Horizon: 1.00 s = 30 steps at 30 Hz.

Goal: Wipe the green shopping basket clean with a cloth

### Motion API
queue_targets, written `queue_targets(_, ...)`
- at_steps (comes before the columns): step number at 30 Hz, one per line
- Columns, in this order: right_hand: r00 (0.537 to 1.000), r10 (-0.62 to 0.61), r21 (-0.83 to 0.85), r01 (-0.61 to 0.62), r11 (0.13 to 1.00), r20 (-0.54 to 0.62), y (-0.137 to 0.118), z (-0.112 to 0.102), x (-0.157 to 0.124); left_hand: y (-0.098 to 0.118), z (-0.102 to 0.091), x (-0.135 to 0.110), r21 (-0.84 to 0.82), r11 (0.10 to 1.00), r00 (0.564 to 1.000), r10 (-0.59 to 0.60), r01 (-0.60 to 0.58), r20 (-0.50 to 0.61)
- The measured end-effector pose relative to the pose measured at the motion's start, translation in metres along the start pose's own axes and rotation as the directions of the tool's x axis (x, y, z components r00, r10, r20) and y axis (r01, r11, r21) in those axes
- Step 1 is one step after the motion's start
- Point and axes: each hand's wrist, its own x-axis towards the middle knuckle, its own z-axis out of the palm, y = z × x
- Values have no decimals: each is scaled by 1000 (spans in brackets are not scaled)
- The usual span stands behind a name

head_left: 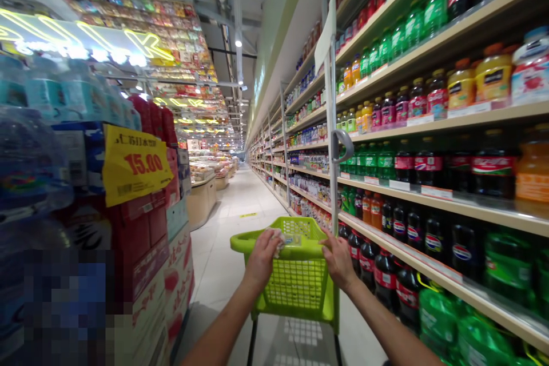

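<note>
A lime-green shopping cart point(295, 291) with a mesh basket stands in front of me in a supermarket aisle. My left hand point(261, 257) is closed on the cart's near rim and also pinches a small whitish slip or wrapper point(278, 238). On the rim's right side rests my right hand point(338, 260), its fingers curled over the edge. The basket looks empty apart from a small item near the front that I cannot make out.
Shelves of soft-drink bottles point(429, 166) run along the right. A stack of water packs and red cartons with a yellow 15.00 price sign point(135, 163) stands on the left. A white sign pole point(332, 126) rises by the cart. The pale tiled aisle floor point(244, 200) stretches ahead.
</note>
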Motion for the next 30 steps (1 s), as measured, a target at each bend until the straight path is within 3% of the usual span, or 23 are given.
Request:
queue_targets(4, 1000, -9, -15, 9, 1000, -7, 1, -1, -1, 68, 28, 25, -62, 955, 955, 293, -290, 54)
queue_targets(6, 1000, -19, -28, 19, 999, -9, 3, -3, -1, 79, 31, 27, -54, 937, 935, 349, -346, 57)
queue_targets(8, 999, -35, -32, 35, 999, -1, 3, -4, -1, 62, 23, 16, -27, 939, 938, 343, -342, 47)
queue_targets(10, 999, -45, -17, 46, 999, 13, 2, -5, -1, 24, 8, -1, -5, 954, 953, 301, -301, 19)
queue_targets(13, 999, -45, 9, 45, 999, 20, 1, -5, -1, -32, -13, -22, 40, 998, 995, 42, -39, -90)
queue_targets(15, 999, -41, 9, 41, 999, 11, 0, -5, -1, -44, -16, -25, 30, 994, 986, -97, 103, -137)
queue_targets(17, 999, -46, 4, 46, 999, 8, 0, -5, -1, -29, -7, -15, -21, 990, 982, -140, 138, -125)
queue_targets(19, 999, -52, -1, 53, 999, 15, 1, -5, -1, 7, 7, 3, -86, 992, 993, -98, 92, -69)
queue_targets(22, 999, -41, -7, 41, 999, 27, 2, -8, 0, 64, 24, 32, -148, 986, 993, 84, -72, 81)
queue_targets(24, 999, -24, -6, 24, 1000, 27, 4, -11, 0, 82, 25, 41, -178, 968, 966, 206, -178, 157)
queue_targets(27, 1000, 5, 9, -5, 1000, 17, 9, -17, 1, 59, 12, 30, -170, 955, 946, 271, -242, 179)
queue_targets(30, 997, 74, 17, -74, 997, -9, 17, -21, 1, 3, -7, 9, -94, 991, 990, 105, -95, 100)
